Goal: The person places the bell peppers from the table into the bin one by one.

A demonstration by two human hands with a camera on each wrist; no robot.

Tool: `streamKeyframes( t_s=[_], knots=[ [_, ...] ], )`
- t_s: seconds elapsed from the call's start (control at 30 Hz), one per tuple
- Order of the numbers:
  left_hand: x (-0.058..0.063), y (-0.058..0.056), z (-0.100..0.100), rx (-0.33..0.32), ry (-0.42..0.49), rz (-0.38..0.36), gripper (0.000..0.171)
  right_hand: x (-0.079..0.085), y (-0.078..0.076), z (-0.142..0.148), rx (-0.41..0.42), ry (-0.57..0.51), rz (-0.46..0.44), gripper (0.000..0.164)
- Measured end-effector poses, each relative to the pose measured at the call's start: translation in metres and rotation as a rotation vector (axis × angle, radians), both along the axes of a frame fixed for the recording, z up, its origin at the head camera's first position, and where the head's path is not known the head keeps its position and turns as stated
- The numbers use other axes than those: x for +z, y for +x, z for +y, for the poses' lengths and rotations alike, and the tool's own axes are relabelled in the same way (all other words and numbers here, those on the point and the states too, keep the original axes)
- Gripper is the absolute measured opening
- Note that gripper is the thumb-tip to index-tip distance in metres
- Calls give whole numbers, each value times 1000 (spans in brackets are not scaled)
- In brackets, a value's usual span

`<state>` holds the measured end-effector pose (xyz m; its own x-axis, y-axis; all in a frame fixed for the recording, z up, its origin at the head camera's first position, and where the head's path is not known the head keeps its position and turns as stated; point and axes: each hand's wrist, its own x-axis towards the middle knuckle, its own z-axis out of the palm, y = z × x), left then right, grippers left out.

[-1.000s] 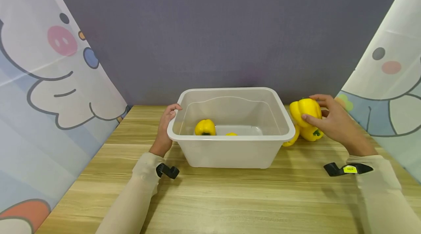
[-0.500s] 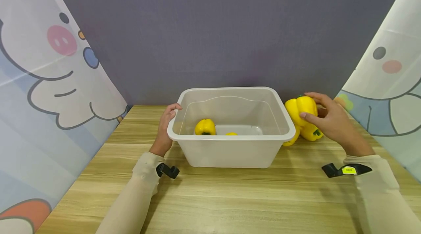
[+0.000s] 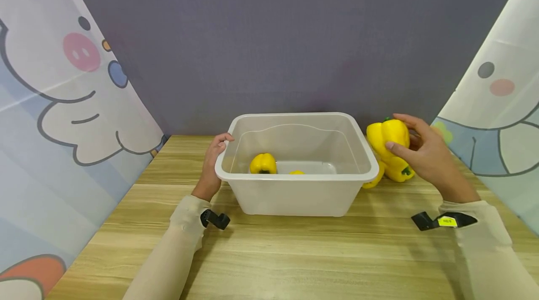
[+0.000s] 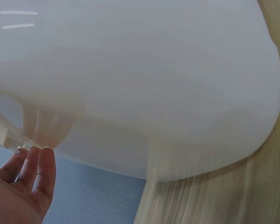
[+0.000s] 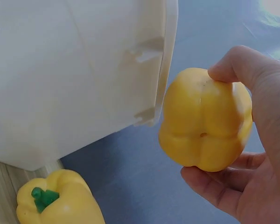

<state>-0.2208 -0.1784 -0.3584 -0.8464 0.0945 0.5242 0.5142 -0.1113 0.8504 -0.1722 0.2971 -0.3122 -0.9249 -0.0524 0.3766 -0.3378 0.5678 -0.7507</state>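
Fingers and thumb of the right hand (image 3: pixel 432 157) pinch a yellow pepper (image 3: pixel 379 140), which should be raised clear of the tub (image 3: pixel 290 197) while the left hand (image 3: pixel 211 165) grips its opposite side

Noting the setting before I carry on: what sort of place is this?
Probably a small screened-off tabletop recording booth: a wood-grain table stands before a plain dark grey backdrop, cartoon-printed sheets flank it on both sides, and a black device sits at each wrist.
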Motion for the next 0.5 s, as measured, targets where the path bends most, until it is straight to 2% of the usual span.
streamKeyframes(
  t_s=[0.5],
  knots=[
    [1, 0, 0, -6, 10, -25, 25, 4, 5, -8, -18, -56, 79, 67]
  ],
)
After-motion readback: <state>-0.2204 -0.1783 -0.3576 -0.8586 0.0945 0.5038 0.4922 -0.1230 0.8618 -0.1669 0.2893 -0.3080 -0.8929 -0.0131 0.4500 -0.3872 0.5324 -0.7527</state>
